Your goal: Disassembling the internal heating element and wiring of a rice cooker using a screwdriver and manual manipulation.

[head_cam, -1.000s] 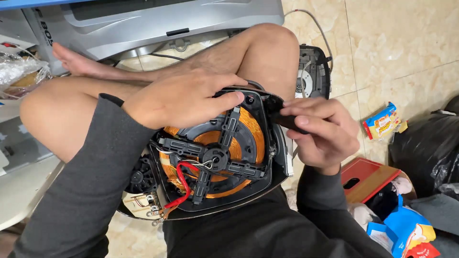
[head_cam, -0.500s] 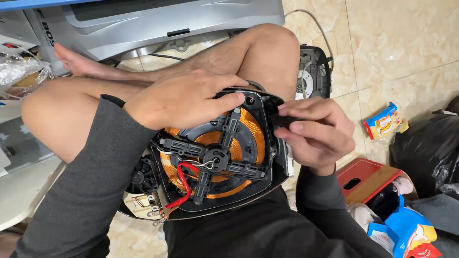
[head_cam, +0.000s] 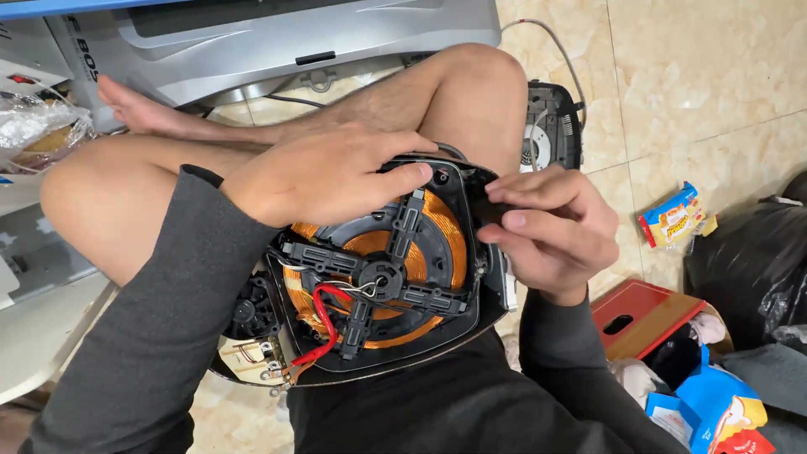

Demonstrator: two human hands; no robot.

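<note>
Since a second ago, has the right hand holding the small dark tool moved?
Yes. The right hand has shifted left, toward the round orange copper coil, bringing its small dark tool up to the black housing rim.

The opened cooker base [head_cam: 370, 277] is lying in the middle of the frame, and the left hand [head_cam: 328, 176] is covering its upper left rim while the right hand [head_cam: 546, 231] is pressing at its right edge, so both those sides are blocking entry. The crossed legs [head_cam: 420, 101] are closing off the top. The copper coil [head_cam: 437, 235] is showing open from above, and the lower rim is standing free of both hands. At upper right, bare floor tile [head_cam: 706, 76] is offering open room. At lower right, a red box [head_cam: 643, 315], a black bag [head_cam: 748, 261] and a snack packet [head_cam: 672, 217] are crowding the floor. A grey appliance [head_cam: 286, 34] is filling the upper left.
</note>
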